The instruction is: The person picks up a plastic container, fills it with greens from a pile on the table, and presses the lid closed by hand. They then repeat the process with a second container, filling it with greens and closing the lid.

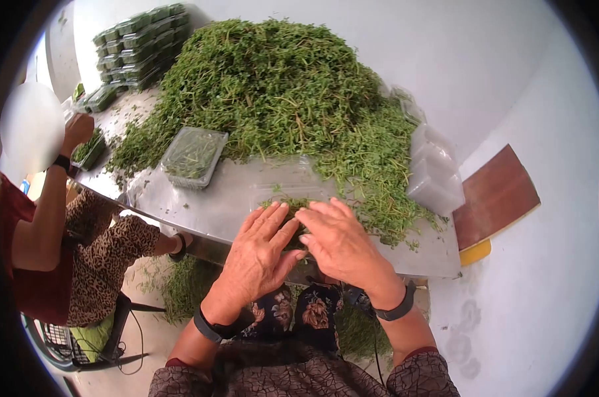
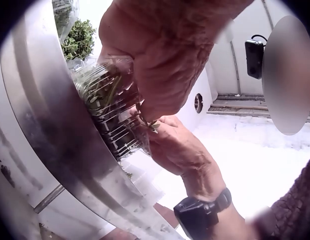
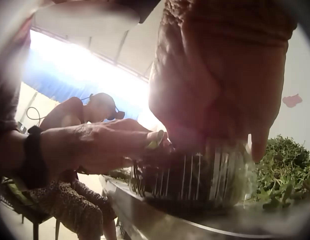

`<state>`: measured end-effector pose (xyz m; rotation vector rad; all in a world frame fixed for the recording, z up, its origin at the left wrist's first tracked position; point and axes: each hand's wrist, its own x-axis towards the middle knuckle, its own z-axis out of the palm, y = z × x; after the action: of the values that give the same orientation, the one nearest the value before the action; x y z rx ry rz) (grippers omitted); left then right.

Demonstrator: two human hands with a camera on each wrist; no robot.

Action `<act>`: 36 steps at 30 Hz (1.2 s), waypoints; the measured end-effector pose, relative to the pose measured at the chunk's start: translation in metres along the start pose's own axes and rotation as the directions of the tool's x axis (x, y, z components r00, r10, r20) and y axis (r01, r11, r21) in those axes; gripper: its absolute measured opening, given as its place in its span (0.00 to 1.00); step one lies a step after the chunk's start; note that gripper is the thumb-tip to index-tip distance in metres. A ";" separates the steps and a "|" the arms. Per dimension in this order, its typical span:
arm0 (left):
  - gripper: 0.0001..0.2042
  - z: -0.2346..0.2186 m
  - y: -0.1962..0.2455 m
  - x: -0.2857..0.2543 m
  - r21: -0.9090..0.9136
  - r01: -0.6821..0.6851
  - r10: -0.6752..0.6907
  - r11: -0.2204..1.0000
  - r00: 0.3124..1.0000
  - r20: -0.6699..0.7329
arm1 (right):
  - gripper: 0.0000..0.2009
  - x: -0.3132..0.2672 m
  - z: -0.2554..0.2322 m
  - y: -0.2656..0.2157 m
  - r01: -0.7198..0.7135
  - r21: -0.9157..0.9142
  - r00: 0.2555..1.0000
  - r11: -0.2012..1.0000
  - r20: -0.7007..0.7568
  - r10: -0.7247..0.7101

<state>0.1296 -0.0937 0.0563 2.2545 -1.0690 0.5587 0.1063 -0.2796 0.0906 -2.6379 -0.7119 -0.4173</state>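
Observation:
A clear plastic box (image 3: 195, 175) with ribbed walls stands at the metal table's near edge, with leafy green stems (image 1: 291, 202) inside. My left hand (image 1: 256, 255) lies over its left side, fingers extended across the greens. From the other side my right hand (image 1: 345, 241) reaches over the same box, its fingers spread and pointing forward. Both hands press down on the greens from above, thumbs toward each other. In the left wrist view, a small sprig (image 2: 151, 126) sticks out between the hands. My hands hide much of the box in the head view.
A large heap of greens (image 1: 266, 79) covers the back of the metal table (image 1: 246, 178). One filled box (image 1: 193, 157) sits to the left, stacked filled boxes (image 1: 140, 46) stand behind. Empty clear boxes (image 1: 435, 169) are at the right. Another person (image 1: 41, 231) sits at the left.

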 end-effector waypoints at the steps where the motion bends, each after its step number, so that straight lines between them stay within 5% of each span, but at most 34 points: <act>1: 0.23 0.000 0.001 0.001 0.040 -0.001 0.001 0.999 1.000 0.020 | 0.18 -0.003 0.008 0.003 -0.019 -0.010 1.000 1.000 0.007 0.019; 14: 0.08 0.001 0.003 0.016 -0.103 0.142 -0.149 0.985 0.987 -0.060 | 0.13 -0.016 0.000 -0.001 -0.004 0.083 0.991 0.997 -0.135 0.015; 16: 0.07 0.007 0.001 0.018 -0.044 0.196 -0.199 0.980 0.976 -0.086 | 0.14 -0.018 0.006 -0.001 0.011 0.022 1.000 1.000 0.012 -0.012; 20: 0.06 0.010 0.001 0.018 -0.022 0.226 -0.227 0.974 0.970 -0.083 | 0.11 -0.022 0.011 0.002 0.005 0.076 0.999 0.997 -0.042 -0.002; 23: 0.05 0.013 0.000 0.015 0.009 0.099 -0.095 0.995 0.977 -0.192 | 0.11 -0.021 0.008 0.001 0.011 0.064 0.999 0.998 -0.047 -0.008; 25: 0.04 0.002 0.012 0.014 0.085 -0.036 0.070 0.996 0.894 -0.442 | 0.12 -0.020 0.000 0.002 0.026 0.074 0.996 0.997 -0.083 -0.020; 29: 0.05 -0.015 0.018 -0.017 0.025 -0.233 0.220 0.972 0.874 -0.433 | 0.13 -0.019 -0.027 0.016 -0.020 -0.002 0.977 1.000 -0.213 0.019; 32: 0.08 -0.003 0.013 -0.041 -0.280 -0.408 0.400 0.869 0.912 -0.089 | 0.15 -0.018 -0.044 0.047 -0.087 -0.108 0.973 0.990 -0.222 0.061; 34: 0.09 0.008 0.013 -0.053 -0.386 -0.285 0.362 0.878 0.921 0.145 | 0.17 -0.011 -0.053 0.070 -0.147 -0.138 0.972 0.979 -0.206 0.117; 36: 0.09 0.033 0.000 -0.072 -0.429 -0.192 0.308 0.883 0.926 0.219 | 0.18 -0.001 -0.064 0.086 -0.206 -0.170 0.966 0.964 -0.191 0.173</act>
<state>0.0912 -0.0754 -0.0105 1.8753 -1.4858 0.0955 0.1388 -0.3763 0.1235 -2.7680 -0.3748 -0.6804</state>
